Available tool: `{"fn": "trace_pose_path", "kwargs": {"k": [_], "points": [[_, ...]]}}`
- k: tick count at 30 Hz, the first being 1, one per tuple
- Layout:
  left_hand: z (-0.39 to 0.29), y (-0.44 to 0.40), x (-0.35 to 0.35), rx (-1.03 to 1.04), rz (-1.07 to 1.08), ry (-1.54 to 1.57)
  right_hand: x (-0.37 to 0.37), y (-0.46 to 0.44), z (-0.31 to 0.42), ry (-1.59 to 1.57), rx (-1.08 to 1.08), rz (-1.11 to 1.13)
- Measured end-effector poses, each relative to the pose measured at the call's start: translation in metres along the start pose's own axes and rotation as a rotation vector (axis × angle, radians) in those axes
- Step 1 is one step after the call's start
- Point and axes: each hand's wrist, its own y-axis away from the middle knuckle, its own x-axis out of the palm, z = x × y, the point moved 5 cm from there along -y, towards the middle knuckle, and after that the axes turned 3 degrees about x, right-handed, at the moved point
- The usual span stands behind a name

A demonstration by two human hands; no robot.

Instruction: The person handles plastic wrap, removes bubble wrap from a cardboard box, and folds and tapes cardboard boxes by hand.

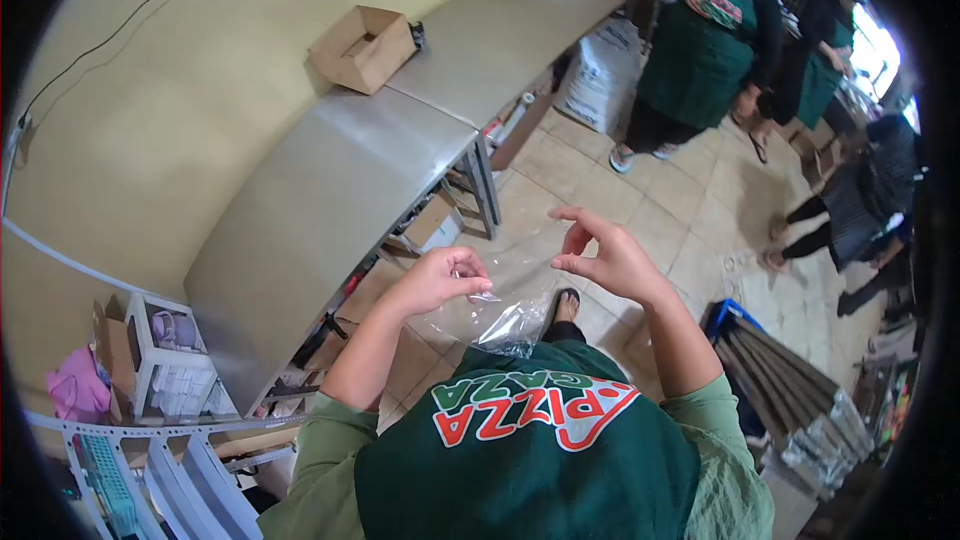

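Note:
A clear plastic bag (515, 315) is spread in front of my apron, its film creased and shiny near the bottom. My left hand (440, 282) is closed on the bag's left side, pinching the film between thumb and curled fingers. On the other side, my right hand (608, 258) is curved around the bag's upper right edge, its thumb and index finger apart at the tips with the film reaching them. The transparent film makes its exact outline hard to follow. My dark green apron (530, 470) with a printed pizza logo lies below both hands.
Along the wall runs a long metal table (320, 180) bearing an open cardboard box (365, 48). A white sack (603, 75) stands by a co-worker in a green apron (700, 45). Stacked trays (785, 370) are at right; a white rack (170, 355) is at left.

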Motion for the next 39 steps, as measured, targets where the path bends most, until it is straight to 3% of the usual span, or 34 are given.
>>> {"fn": "trace_pose_path", "kwargs": {"k": [5, 8, 11, 14, 18, 21, 25, 28, 34, 37, 39], "points": [[-0.021, -0.078, -0.042, 0.044, -0.041, -0.155, -0.063, -0.085, -0.004, 0.33, -0.395, -0.107], [-0.031, -0.114, -0.059, 0.059, -0.091, -0.151, -0.09, -0.13, -0.002, 0.238, -0.671, -0.068], [-0.03, -0.143, -0.082, 0.014, -0.18, -0.188, -0.094, -0.186, -0.026, 0.054, -0.277, 0.263], [-0.014, -0.158, -0.106, -0.023, -0.242, -0.132, -0.085, -0.232, -0.044, -0.114, -0.328, 0.218], [0.002, -0.164, -0.17, -0.018, -0.38, 0.008, -0.094, -0.295, -0.056, -0.163, -0.238, 0.199], [0.019, -0.17, -0.249, -0.064, -0.527, -0.123, -0.109, -0.343, -0.066, -0.189, -0.174, 0.141], [0.017, -0.195, -0.36, -0.038, -0.859, -0.695, -0.133, -0.395, -0.065, -0.282, -0.134, 0.019], [0.019, -0.232, -0.425, -0.077, -1.031, -1.029, -0.149, -0.429, -0.061, -0.145, -0.092, -0.084], [0.059, -0.306, -0.514, -0.217, -1.092, -1.358, -0.151, -0.478, -0.08, -0.239, 0.095, -0.152], [0.083, -0.32, -0.535, -0.672, -0.732, -1.141, -0.152, -0.519, -0.09, -0.189, 0.173, -0.02], [0.084, -0.314, -0.533, -0.548, -0.805, -1.17, -0.152, -0.556, -0.096, -0.173, 0.177, 0.098]]}}
